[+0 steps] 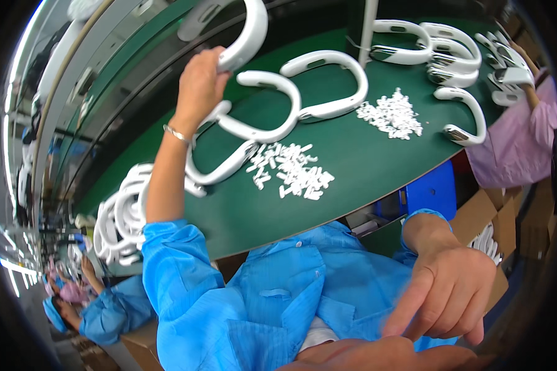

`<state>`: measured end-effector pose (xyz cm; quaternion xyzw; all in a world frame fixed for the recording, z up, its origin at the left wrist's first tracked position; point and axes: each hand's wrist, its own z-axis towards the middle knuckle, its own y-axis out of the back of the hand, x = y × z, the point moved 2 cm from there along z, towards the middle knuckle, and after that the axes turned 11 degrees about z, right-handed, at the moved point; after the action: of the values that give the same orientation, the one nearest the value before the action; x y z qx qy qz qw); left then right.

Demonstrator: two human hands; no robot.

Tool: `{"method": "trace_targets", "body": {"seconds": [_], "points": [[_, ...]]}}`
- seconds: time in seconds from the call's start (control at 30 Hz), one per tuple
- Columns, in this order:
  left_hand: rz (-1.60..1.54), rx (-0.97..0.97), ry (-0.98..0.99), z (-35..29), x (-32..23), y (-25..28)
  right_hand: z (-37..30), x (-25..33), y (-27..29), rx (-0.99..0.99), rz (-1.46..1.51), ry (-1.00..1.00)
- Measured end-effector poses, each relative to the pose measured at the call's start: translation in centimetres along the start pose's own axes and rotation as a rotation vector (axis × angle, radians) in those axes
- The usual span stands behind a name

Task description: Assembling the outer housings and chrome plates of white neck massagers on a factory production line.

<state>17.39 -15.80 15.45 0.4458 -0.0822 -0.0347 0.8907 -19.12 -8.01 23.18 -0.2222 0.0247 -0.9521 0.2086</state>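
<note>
Head view: the left hand (199, 83) has its grip closed around one end of a white U-shaped plastic band (244, 34), fingers wrapped over the tip, and holds it lifted above the far part of the green table (353, 167). The band looks like a hard, smooth moulded shell, probably light and stiff, with a glossy surface that could slip; the thick end where the fingers sit seems the soundest place to hold, since the thin arc might flex or scuff. The left arm is stretched well forward, forearm bare with a thin bracelet (177, 134) at the wrist, and the blue sleeve (173, 260) pushed up near the elbow.

The right hand (452, 297) hangs low by the person's lap, off the table, fingers loosely curled downward with the forefinger extended, and has nothing in it.

Just below the raised band, several more white bands (272, 105) lie on the table, some overlapping. Two heaps of small white plastic pieces (294, 170) lie near them. A stack of bands (120, 216) sits at the table's left edge. At the far right, another person's pink sleeve (532, 130) reaches in.
</note>
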Motion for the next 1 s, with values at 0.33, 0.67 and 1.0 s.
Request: {"method": "trace_targets", "body": {"seconds": [0.33,0.67,1.0], "points": [[0.13,0.191,0.135,-16.6,-6.8,5.6,-3.6,-4.1,4.7,-0.385,-1.314,-0.466],[0.285,0.369,0.173,-21.9,-4.4,3.6,-22.6,-7.0,21.1,-0.27,-2.129,-1.257],[0.309,0.4,0.305,-19.8,-6.0,2.2,-22.6,-6.3,20.2,-0.274,-2.116,-1.189]]}}
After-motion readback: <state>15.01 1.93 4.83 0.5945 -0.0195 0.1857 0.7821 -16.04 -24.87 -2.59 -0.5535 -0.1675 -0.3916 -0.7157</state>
